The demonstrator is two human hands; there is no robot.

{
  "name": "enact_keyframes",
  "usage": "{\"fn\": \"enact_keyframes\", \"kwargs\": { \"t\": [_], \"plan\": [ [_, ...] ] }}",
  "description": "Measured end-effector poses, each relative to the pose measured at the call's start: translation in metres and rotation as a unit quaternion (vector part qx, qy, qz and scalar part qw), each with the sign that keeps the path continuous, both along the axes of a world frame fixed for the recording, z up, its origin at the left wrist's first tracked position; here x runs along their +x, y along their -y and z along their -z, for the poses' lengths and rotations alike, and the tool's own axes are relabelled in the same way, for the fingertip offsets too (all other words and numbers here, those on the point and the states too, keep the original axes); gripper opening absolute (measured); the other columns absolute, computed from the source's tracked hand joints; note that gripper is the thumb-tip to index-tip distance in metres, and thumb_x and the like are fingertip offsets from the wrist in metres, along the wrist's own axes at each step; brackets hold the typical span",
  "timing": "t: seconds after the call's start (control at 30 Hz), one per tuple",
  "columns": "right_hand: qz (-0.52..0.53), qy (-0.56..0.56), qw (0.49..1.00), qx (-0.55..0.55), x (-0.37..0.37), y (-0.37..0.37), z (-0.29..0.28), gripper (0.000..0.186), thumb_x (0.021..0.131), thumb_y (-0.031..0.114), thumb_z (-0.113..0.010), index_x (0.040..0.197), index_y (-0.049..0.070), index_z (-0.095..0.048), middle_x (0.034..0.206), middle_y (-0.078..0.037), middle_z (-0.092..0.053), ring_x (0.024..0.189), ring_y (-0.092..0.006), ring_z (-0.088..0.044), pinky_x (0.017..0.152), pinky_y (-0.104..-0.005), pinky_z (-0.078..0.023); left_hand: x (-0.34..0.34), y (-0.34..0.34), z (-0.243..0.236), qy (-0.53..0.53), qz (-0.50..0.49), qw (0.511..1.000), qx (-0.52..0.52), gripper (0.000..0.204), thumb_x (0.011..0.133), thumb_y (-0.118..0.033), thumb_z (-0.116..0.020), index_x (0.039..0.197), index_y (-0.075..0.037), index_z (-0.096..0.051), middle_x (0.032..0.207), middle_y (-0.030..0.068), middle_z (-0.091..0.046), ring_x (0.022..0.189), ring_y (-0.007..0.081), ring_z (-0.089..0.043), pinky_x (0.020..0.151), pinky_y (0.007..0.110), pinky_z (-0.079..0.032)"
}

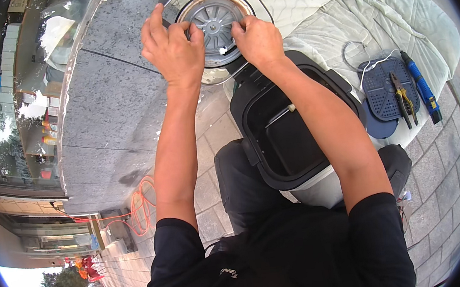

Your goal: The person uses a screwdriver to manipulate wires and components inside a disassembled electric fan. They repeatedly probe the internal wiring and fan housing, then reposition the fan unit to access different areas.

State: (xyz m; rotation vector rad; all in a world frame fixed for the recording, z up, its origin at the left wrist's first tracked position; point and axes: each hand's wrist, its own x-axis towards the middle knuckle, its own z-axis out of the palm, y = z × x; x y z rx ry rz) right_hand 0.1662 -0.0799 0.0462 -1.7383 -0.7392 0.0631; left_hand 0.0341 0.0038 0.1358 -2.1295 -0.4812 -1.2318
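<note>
Both hands are at the open lid of a black pot-like appliance, where a round metal disc [211, 14] with radial ribs shows its face. At the disc's left edge my left hand [175, 51] pinches the rim between thumb and forefinger, its other fingers raised. On the opposite edge my right hand [259, 39] is closed with the thumb and forefinger at the rim. A small white piece [223, 50] sits low on the disc. Below, the appliance's dark rectangular pot [293, 162] stands between my legs, with a thin rod [280, 115], pale at one end, lying inside.
A pale quilted cloth [335, 26] spreads at the far right. On it are a dark perforated mat [390, 90], yellow-handled pliers [401, 100], a blue pen-shaped tool [421, 87] and a white cable [367, 66]. A grey stone step [107, 95] borders the left; an orange cable [141, 209] coils beyond.
</note>
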Motion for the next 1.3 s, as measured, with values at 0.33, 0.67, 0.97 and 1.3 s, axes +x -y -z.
{"fn": "enact_keyframes", "kwargs": {
  "t": [0.33, 0.67, 0.97, 1.3],
  "plan": [
    [0.002, -0.109, 0.994, 0.017, -0.003, 0.002, -0.022, 0.06, 0.1, 0.052, -0.061, 0.087, -0.003, -0.08, 0.086, -0.03, -0.076, 0.09, -0.0491, -0.076, 0.088, -0.0533, -0.06, -0.006, -0.004, 0.003, 0.003, -0.004, 1.0, -0.005, 0.015, 0.081, -0.02, -0.088, 0.089, -0.012, -0.079, 0.159, 0.0095, -0.057, 0.144, 0.0397, -0.047, 0.108, 0.06, -0.043],
    [0.027, -0.175, 0.984, 0.02, -0.009, -0.003, -0.035, 0.055, 0.094, 0.046, -0.064, 0.091, -0.007, -0.081, 0.095, -0.032, -0.077, 0.097, -0.0493, -0.076, 0.092, -0.0533, -0.06, -0.008, -0.003, 0.002, -0.001, 0.0, 1.0, -0.016, 0.016, 0.081, -0.02, -0.087, 0.091, -0.01, -0.079, 0.159, 0.0106, -0.056, 0.145, 0.0398, -0.047, 0.107, 0.061, -0.044],
    [0.053, -0.139, 0.98, 0.135, -0.017, -0.005, -0.029, 0.032, 0.099, 0.03, -0.069, 0.111, 0.002, -0.079, 0.104, -0.024, -0.079, 0.099, -0.0432, -0.077, 0.091, -0.0495, -0.059, -0.008, -0.001, 0.0, 0.01, -0.002, 1.0, -0.014, 0.013, 0.081, -0.019, -0.086, 0.086, -0.012, -0.076, 0.156, 0.0084, -0.058, 0.142, 0.0406, -0.051, 0.103, 0.062, -0.047],
    [-0.021, 0.015, 0.996, 0.081, 0.002, -0.002, -0.014, 0.027, 0.102, 0.028, -0.068, 0.119, 0.008, -0.074, 0.116, -0.02, -0.078, 0.103, -0.0423, -0.075, 0.092, -0.0514, -0.059, 0.012, 0.005, -0.015, -0.091, 0.018, 0.993, 0.077, 0.025, 0.082, -0.028, -0.085, 0.106, -0.026, -0.077, 0.155, 0.001, -0.058, 0.152, 0.0338, -0.042, 0.118, 0.065, -0.03]
  ]
}}
